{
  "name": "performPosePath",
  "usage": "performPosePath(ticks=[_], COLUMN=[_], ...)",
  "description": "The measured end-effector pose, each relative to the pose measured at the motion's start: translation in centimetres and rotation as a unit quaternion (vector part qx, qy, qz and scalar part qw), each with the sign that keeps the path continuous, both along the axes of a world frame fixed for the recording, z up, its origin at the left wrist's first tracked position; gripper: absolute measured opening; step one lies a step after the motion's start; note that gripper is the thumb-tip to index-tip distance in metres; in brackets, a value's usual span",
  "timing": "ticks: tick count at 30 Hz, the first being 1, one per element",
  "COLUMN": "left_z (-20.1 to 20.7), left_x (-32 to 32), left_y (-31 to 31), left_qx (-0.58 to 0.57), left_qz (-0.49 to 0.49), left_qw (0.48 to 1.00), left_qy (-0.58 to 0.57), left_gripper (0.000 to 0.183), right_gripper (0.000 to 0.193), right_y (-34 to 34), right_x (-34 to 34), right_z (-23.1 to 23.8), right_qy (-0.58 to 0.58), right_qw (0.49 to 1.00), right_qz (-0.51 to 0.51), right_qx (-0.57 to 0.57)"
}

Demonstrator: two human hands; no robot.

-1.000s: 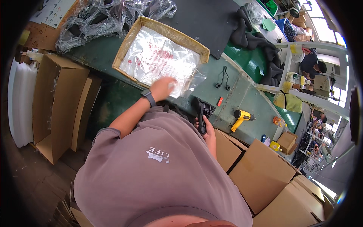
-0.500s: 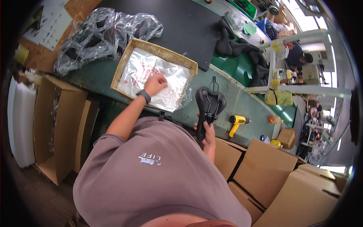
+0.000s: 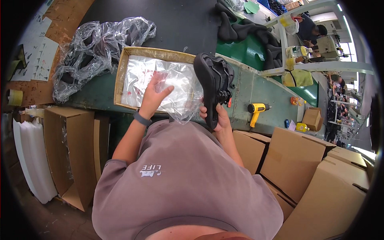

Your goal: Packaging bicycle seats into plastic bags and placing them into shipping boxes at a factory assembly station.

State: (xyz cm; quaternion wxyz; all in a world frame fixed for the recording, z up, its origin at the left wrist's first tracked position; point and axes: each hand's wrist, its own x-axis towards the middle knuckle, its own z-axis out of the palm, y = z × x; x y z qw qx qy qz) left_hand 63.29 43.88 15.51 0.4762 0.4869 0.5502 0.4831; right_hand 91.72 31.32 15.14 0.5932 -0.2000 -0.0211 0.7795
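My right hand (image 3: pixel 218 118) is closed around the narrow nose end of a black bicycle saddle (image 3: pixel 208 82). The saddle stands nose toward me, its metal rails and clamp facing right. My left hand (image 3: pixel 154 96), with a dark band on its wrist, is over a stack of clear plastic bags (image 3: pixel 140 74) in a shallow cardboard box (image 3: pixel 119 86). Its thumb is spread from the fingers, and the fingertips are blurred against the shiny film. A loose corner of the film hangs over the box's near edge, between my left hand and the saddle.
Plastic-wrapped saddles (image 3: pixel 96 52) lie behind the box on the left. A yellow heat gun (image 3: pixel 258 112) rests on the green bench at right. Several black saddles (image 3: pixel 248 30) lie farther back. Cardboard cartons (image 3: pixel 292 160) crowd the near right; an open carton (image 3: pixel 76 148) stands at left.
The saddle in my right hand has moved up and left, close to the box's right side. My left hand has opened from curled fingers to a spread thumb over the bags.
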Motion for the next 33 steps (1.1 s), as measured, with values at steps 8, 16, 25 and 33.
performPosePath(ticks=[8,16,25,33], left_z=[-0.3,8.3,-2.1,-13.5], left_x=[7.2,18.6,13.3,11.0], left_y=[8.8,10.9,29.3,27.1], left_qx=[-0.233,0.454,0.158,0.102], left_qz=[-0.162,-0.393,-0.024,-0.086], left_qw=[0.913,0.794,0.962,0.882], left_qy=[-0.293,0.096,0.22,0.451], left_gripper=[0.025,0.029,0.027,0.019], right_gripper=[0.097,0.112,0.085,0.102], right_y=[2.8,8.5,22.7,37.4], right_x=[3.4,8.1,31.9,60.9], right_z=[5.8,-0.1,-10.4,-20.6], right_qy=[-0.769,-0.806,-0.662,-0.912], right_qw=[0.597,0.57,0.721,0.296], right_qz=[0.041,-0.135,0.056,-0.055], right_qx=[0.225,-0.087,-0.198,-0.278])
